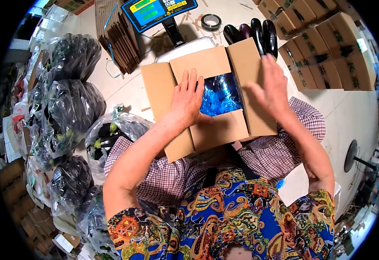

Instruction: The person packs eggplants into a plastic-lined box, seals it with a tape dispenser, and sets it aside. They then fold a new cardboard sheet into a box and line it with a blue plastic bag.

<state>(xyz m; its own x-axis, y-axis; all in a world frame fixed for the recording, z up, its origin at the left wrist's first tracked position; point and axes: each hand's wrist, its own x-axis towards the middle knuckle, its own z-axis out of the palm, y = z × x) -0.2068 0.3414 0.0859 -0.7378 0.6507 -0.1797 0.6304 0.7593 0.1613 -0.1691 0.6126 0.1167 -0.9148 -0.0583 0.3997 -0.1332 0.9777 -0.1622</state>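
A cardboard box (217,141) stands in front of me with its two short flaps folded inward and its long side flaps spread outward. Between the short flaps, shiny blue plastic (220,97) shows, with something dark at its upper edge. My left hand (187,97) lies with fingers stretched out by the left side of the opening, over the upper short flap's corner. Fingers apart and holding nothing, my right hand (272,89) is at the right long flap (259,112). Whether it touches the flap is hard to tell.
A scale (159,13) with a lit display stands beyond the box. Flattened cartons (116,37) are stacked left of it. Black tape (211,22) and several eggplants (256,34) lie beyond. Bagged eggplants (74,104) line the left; closed boxes (323,56) stand at right, above a fan (351,156).
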